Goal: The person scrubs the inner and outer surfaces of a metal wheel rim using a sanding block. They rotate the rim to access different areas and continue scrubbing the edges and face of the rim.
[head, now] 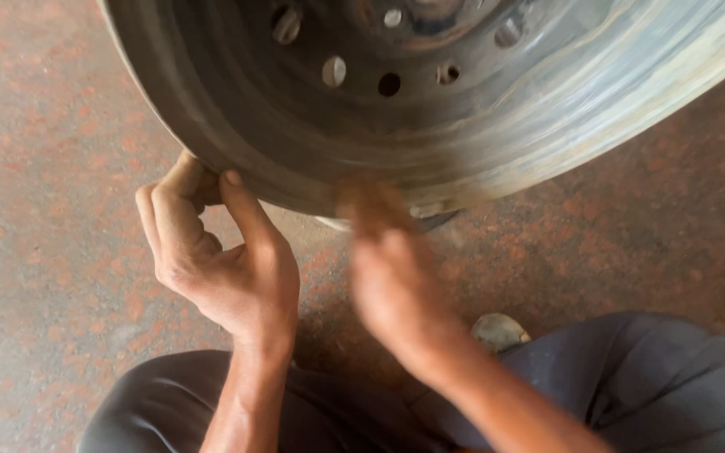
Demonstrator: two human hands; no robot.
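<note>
A big steel rim [430, 109] fills the frame from 10 to 2 o'clock above a speckled red floor [44, 277], and the step in hand looks like working along its lower edge. The left hand [220, 260] pinches the lip at 9 o'clock, thumb pressed on. The right hand [388, 260] is blurred just below the rim at 6 o'clock; I cannot tell its grip, and it would need steadying first.

Steel wheel rim [463, 126]: large, round, dull grey, worn and streaked, standing on edge on floor, tilted. Inner face toward camera, dished centre with ring of round bolt holes, some light, some dark. Lower edge at mid-frame, upper part cut off by frame top; right side motion-blurred.
</note>
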